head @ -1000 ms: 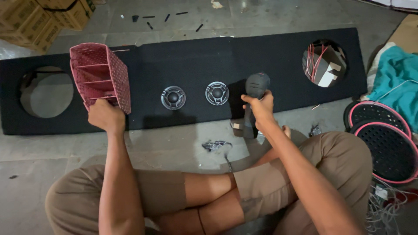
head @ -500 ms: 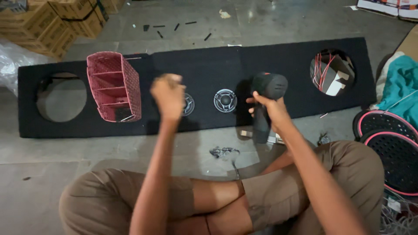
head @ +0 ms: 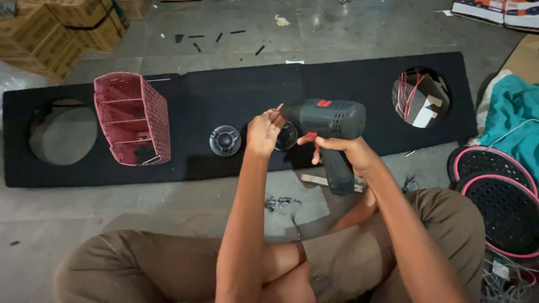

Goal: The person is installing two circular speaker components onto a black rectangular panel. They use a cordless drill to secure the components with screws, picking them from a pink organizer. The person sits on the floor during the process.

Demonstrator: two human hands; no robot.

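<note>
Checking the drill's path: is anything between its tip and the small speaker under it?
Yes. The left hand is at the drill tip, over the small speaker, partly covering it. The right hand grips the handle.

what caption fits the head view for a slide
Right hand grips a cordless drill while left hand touches its tip above a black panel.

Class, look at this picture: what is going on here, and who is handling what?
A person sits cross-legged on the floor before a long black board with round cut-outs. The right hand grips a drill over the board. The left hand pinches something small at the drill's tip, too small to identify. A small speaker and a pink basket sit on the board.
</note>
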